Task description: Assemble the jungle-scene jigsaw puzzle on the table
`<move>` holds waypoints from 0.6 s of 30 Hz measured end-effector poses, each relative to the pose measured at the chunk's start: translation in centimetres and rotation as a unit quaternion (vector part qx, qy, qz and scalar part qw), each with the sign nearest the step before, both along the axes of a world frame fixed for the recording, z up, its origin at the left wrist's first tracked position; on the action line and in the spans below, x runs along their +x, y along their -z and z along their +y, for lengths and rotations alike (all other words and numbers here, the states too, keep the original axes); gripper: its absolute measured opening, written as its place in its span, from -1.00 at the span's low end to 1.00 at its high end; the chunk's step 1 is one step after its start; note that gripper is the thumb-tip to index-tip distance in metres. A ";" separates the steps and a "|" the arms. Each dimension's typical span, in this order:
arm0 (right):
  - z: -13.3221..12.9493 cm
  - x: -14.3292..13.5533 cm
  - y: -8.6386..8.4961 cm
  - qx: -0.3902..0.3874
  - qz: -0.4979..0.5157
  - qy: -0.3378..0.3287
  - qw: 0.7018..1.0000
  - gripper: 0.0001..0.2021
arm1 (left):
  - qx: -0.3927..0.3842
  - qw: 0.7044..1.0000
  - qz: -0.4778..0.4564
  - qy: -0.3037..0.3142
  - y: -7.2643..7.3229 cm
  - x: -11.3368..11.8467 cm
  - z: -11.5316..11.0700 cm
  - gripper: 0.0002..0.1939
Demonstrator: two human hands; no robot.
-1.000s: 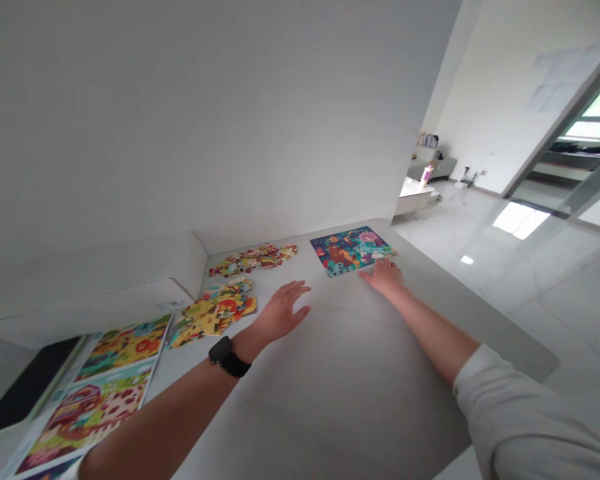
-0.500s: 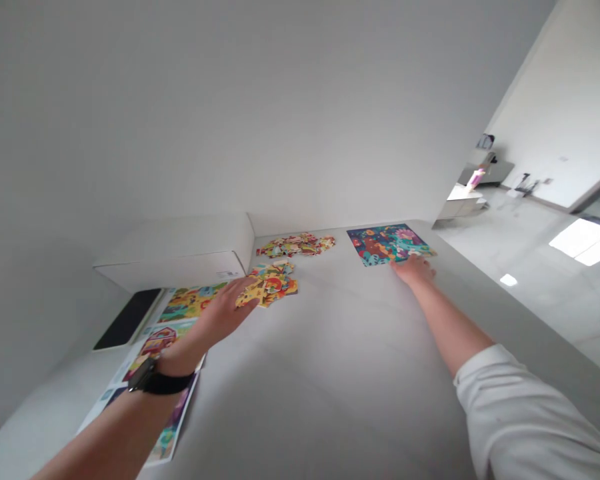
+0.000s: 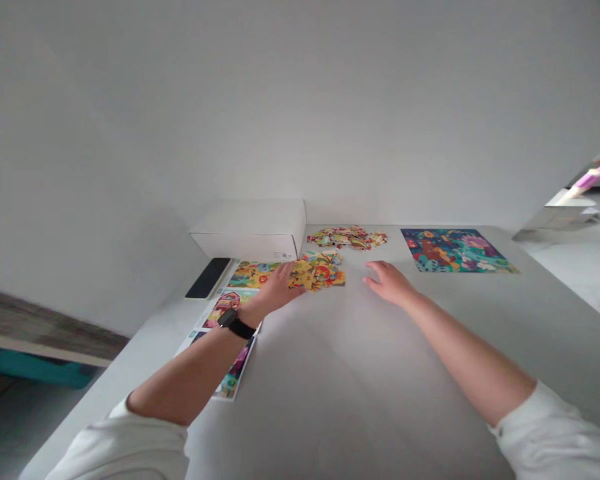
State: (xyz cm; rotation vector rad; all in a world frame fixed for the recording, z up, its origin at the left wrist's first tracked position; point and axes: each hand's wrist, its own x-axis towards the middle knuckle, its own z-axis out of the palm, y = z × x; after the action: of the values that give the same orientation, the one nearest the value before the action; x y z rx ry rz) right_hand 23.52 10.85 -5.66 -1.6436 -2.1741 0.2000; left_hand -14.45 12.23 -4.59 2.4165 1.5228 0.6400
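My left hand [image 3: 279,288], with a black watch [image 3: 236,323] on its wrist, rests against the left edge of a heap of yellow jigsaw puzzle pieces [image 3: 316,272]. Its fingers are stretched out and partly hidden among the pieces. To the right of that heap, my right hand [image 3: 390,283] is held over the table with thumb and fingers apart and nothing between them. A second heap of red and cream puzzle pieces [image 3: 347,237] lies behind, near the wall. Farther right is an assembled puzzle [image 3: 457,251] with a dark blue sea picture.
A white box [image 3: 247,227] stands against the wall at the back left. Before it lie a black phone-like slab [image 3: 209,278] and a picture sheet [image 3: 225,308] under my left forearm. The white table [image 3: 350,387] ends at a slanting edge on the right.
My right hand has left the assembled puzzle and come left toward the yellow pieces. My left hand stays at the yellow heap. The view has turned to the left.
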 end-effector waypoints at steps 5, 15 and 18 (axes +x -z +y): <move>4.3 -6.8 -0.8 0.001 0.022 -0.072 0.997 -0.65 | -0.020 0.999 0.032 0.032 0.2 0.7 0.9 -0.04; 9.9 -14.9 -1.7 -0.042 -0.091 -0.187 0.977 -0.15 | -0.054 0.995 0.073 0.047 -0.6 0.2 2.5 0.04; 9.8 -14.8 -1.3 -0.052 -0.112 -0.196 0.973 -0.09 | -0.063 0.993 0.079 0.061 -0.9 0.1 2.8 0.03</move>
State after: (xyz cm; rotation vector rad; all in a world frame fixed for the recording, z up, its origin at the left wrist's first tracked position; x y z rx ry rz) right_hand 8.73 20.63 -4.37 -1.3240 -2.6919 0.2524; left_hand -14.32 15.08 -3.64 2.4905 1.4112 0.3246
